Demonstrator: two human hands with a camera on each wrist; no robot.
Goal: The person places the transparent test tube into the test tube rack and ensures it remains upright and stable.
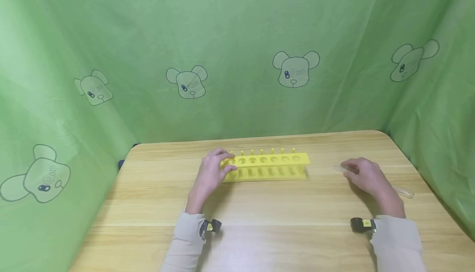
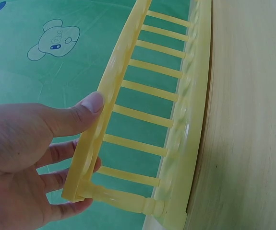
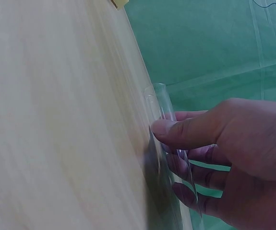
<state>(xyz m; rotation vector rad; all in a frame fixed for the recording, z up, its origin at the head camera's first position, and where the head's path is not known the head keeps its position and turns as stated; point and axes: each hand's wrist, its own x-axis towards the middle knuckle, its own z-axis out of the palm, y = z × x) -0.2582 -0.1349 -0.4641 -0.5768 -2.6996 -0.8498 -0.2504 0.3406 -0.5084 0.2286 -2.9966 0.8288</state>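
Two pale beige sleeves [image 1: 187, 239] reach in from the bottom edge of the head view, each with a small camera strapped at the wrist, over a light wooden table [image 1: 259, 206] enclosed by green cloth [image 1: 237, 37] printed with cartoon bear heads. At the centre of the table stands a long yellow plastic test tube rack [image 1: 268, 166], with a row of round holes along its top plate and short pegs along its far edge; none of the holes appears to hold a tube. The left hand [image 1: 212, 174] grips the rack's left end, thumb pressed on the near face of the top plate and fingers curled round behind it, steadying it. Well apart to the right, the right hand [image 1: 365, 176] pinches a clear glass test tube [image 1: 402, 191] lying on the table, thumb on top and fingers curled underneath; whether the tube has left the wood is hard to tell, as the wrist view is blurred. Judging from this, the step in hand is picking up the tube. The next move calls for lifting it, turning it upright with the rounded end down, and lining it up over a hole while the left hand keeps the rack from sliding.
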